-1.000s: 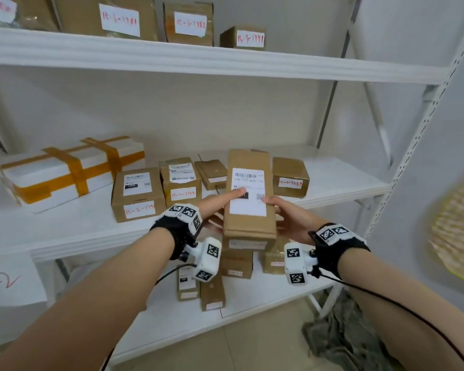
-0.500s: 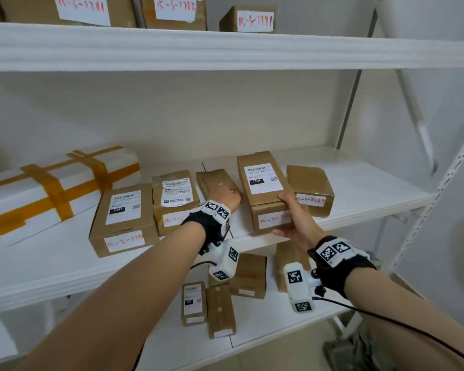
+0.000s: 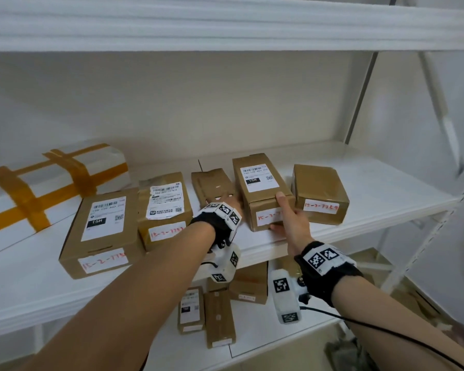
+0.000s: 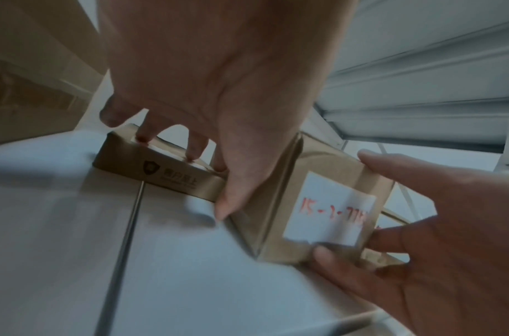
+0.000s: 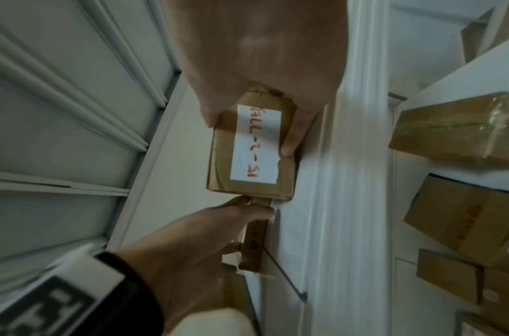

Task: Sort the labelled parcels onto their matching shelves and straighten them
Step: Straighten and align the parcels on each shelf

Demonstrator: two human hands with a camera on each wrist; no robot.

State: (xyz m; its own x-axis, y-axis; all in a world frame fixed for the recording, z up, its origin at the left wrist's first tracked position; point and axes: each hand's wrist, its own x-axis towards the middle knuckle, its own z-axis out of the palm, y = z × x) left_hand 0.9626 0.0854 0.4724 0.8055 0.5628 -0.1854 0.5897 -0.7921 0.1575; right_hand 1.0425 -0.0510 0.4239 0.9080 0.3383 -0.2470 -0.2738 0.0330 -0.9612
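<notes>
A long brown parcel (image 3: 260, 183) with a printed label on top and a red handwritten label on its front lies on the white middle shelf (image 3: 373, 188). My right hand (image 3: 287, 218) pinches its front end, thumb on the top edge and fingers under the front face (image 5: 256, 145). My left hand (image 3: 233, 204) rests its fingertips on a flat brown parcel (image 3: 212, 183) just to the left. In the left wrist view the thumb (image 4: 224, 204) presses against the long parcel's left side (image 4: 276, 193).
Right of the long parcel sits a squat brown parcel (image 3: 319, 194). To the left are two labelled parcels (image 3: 166, 207) (image 3: 102, 231) and a white one bound with orange tape (image 3: 51, 183). Several small parcels (image 3: 220, 317) lie on the lower shelf. The upper shelf's edge (image 3: 225, 25) hangs overhead.
Both hands carried the long parcel from in front of the shelf onto it. My left hand then shifted onto the flat parcel, while my right hand kept hold of the front end.
</notes>
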